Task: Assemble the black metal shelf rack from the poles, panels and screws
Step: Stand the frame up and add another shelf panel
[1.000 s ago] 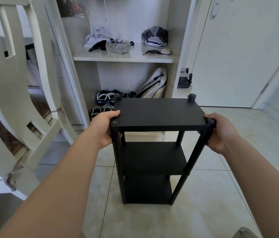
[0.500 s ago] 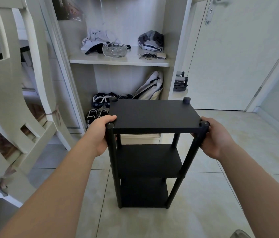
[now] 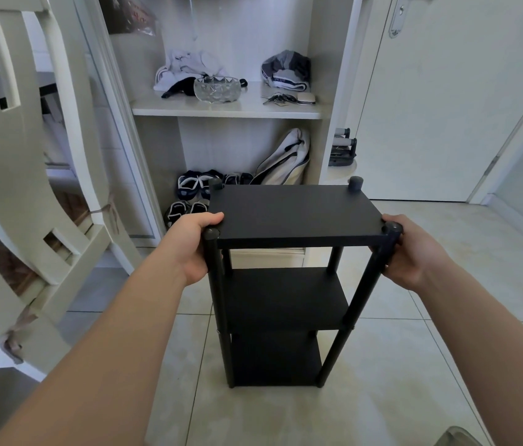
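Note:
The black metal shelf rack (image 3: 292,214) stands upright on the tiled floor, with three panels joined by four poles. My left hand (image 3: 189,246) grips the near left pole at the top panel, thumb on the panel's edge. On the other side my right hand (image 3: 411,252) grips the near right pole just under its cap. Round caps top the two far poles. No loose poles, panels or screws are in view.
An open white cabinet (image 3: 228,111) stands just behind the rack, with a glass bowl (image 3: 217,88), clothes and keys on its shelf and shoes (image 3: 196,188) and a bag below. A white chair frame (image 3: 28,188) leans at the left. A white door (image 3: 446,91) is at the right.
The view has drifted slightly, so the rack sits a little lower and more centred in the frame. Both hands keep the same hold on the near poles.

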The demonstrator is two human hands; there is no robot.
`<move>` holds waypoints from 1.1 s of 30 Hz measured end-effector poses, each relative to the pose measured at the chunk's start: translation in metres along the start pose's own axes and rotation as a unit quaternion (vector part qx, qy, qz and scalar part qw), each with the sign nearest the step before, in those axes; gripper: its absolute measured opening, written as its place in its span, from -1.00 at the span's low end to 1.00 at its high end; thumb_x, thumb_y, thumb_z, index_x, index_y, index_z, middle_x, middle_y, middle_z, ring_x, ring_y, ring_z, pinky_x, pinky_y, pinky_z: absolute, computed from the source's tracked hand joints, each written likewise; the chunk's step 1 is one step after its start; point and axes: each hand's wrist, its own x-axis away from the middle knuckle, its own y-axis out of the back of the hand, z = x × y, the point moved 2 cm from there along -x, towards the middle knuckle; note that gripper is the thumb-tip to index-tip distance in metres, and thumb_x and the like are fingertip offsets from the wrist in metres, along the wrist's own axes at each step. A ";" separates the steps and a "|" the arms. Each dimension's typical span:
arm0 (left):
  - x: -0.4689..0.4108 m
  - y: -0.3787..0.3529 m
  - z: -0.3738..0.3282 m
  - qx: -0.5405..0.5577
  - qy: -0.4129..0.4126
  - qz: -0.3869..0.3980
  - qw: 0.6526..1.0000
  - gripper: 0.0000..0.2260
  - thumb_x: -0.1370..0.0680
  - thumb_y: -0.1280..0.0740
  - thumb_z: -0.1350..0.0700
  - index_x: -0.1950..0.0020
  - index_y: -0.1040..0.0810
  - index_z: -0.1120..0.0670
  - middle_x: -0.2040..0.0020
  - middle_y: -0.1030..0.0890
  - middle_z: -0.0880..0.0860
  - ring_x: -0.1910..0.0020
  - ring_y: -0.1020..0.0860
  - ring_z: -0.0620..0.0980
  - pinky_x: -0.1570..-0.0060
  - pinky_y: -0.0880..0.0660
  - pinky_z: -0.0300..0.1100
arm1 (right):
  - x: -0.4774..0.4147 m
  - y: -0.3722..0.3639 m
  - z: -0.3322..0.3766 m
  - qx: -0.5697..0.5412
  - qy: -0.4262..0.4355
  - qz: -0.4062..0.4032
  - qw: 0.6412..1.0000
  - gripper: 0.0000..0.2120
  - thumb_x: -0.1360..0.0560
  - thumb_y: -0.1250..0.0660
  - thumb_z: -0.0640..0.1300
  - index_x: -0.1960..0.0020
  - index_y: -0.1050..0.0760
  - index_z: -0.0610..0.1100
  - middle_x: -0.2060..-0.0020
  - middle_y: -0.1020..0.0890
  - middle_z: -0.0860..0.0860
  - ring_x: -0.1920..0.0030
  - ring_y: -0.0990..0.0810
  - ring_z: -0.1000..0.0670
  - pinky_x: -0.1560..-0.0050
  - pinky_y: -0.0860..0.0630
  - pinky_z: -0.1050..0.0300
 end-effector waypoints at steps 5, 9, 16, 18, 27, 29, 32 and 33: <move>0.001 0.003 0.001 -0.008 0.003 0.000 1.000 -0.90 -0.57 -0.32 0.13 -0.04 -0.57 0.13 0.30 -0.70 0.02 0.40 -0.67 -0.07 0.47 -0.55 -0.23 | -0.001 0.002 -0.001 0.019 0.003 -0.013 1.000 -0.84 -0.51 -0.38 -0.08 0.25 -0.57 -0.03 0.40 -0.54 0.05 0.29 -0.54 0.03 0.16 -0.43 0.15; 0.000 0.003 0.013 -0.018 0.025 -0.028 0.999 -0.90 -0.60 -0.29 0.18 -0.02 -0.58 0.17 0.33 -0.69 0.03 0.42 -0.65 -0.08 0.41 -0.52 -0.23 | -0.005 0.006 -0.006 0.019 0.004 -0.040 0.999 -0.82 -0.55 -0.35 -0.15 0.24 -0.52 -0.06 0.40 -0.51 0.05 0.40 -0.48 0.07 0.25 -0.43 0.19; -0.007 0.006 0.015 -0.006 0.026 -0.057 0.998 -0.83 -0.59 -0.35 0.05 -0.08 -0.59 0.12 0.28 -0.71 0.03 0.40 -0.67 -0.06 0.37 -0.51 -0.18 | -0.008 0.005 -0.008 0.031 0.007 -0.043 0.999 -0.85 -0.54 -0.34 -0.14 0.21 -0.51 -0.08 0.35 -0.52 0.01 0.35 -0.48 0.03 0.21 -0.44 0.16; -0.008 0.006 0.014 -0.003 0.039 -0.058 0.998 -0.81 -0.59 -0.34 0.01 -0.08 -0.59 0.10 0.28 -0.71 0.03 0.41 -0.67 -0.05 0.38 -0.51 -0.18 | -0.006 0.006 -0.007 0.041 0.005 -0.044 0.998 -0.90 -0.54 -0.37 -0.12 0.14 -0.57 -0.10 0.26 -0.60 -0.04 0.22 -0.56 -0.04 0.11 -0.51 0.11; -0.012 0.004 0.013 -0.010 0.048 -0.088 0.995 -0.85 -0.56 -0.37 0.06 -0.04 -0.61 0.12 0.29 -0.71 0.04 0.27 -0.67 0.00 0.28 -0.50 -0.13 | -0.010 0.012 -0.010 0.069 -0.001 -0.052 0.996 -0.85 -0.56 -0.38 -0.11 0.18 -0.57 -0.10 0.40 -0.62 0.00 0.35 -0.55 -0.01 0.26 -0.48 0.11; -0.012 0.005 0.013 -0.012 0.055 -0.090 0.994 -0.85 -0.56 -0.38 0.06 -0.05 -0.61 0.12 0.21 -0.71 0.05 0.25 -0.67 0.00 0.27 -0.50 -0.12 | -0.010 0.011 -0.011 0.078 -0.005 -0.055 0.995 -0.86 -0.56 -0.39 -0.10 0.17 -0.58 -0.11 0.37 -0.63 -0.01 0.32 -0.57 -0.02 0.23 -0.50 0.11; -0.014 0.005 0.013 -0.017 0.058 -0.101 0.993 -0.81 -0.55 -0.39 0.05 -0.10 -0.59 0.12 0.06 -0.68 0.08 0.13 -0.64 0.04 0.23 -0.48 -0.10 | -0.010 0.012 -0.012 0.083 -0.003 -0.056 0.995 -0.86 -0.56 -0.40 -0.09 0.16 -0.58 -0.11 0.42 -0.63 0.00 0.31 -0.57 -0.03 0.22 -0.51 0.11; -0.014 0.005 0.013 -0.019 0.059 -0.103 0.993 -0.81 -0.55 -0.39 0.05 -0.09 -0.58 0.12 0.06 -0.67 0.09 0.13 -0.63 0.04 0.23 -0.48 -0.10 | -0.010 0.012 -0.012 0.084 -0.003 -0.057 0.995 -0.85 -0.56 -0.39 -0.09 0.16 -0.58 -0.11 0.43 -0.62 0.00 0.31 -0.56 -0.03 0.22 -0.50 0.11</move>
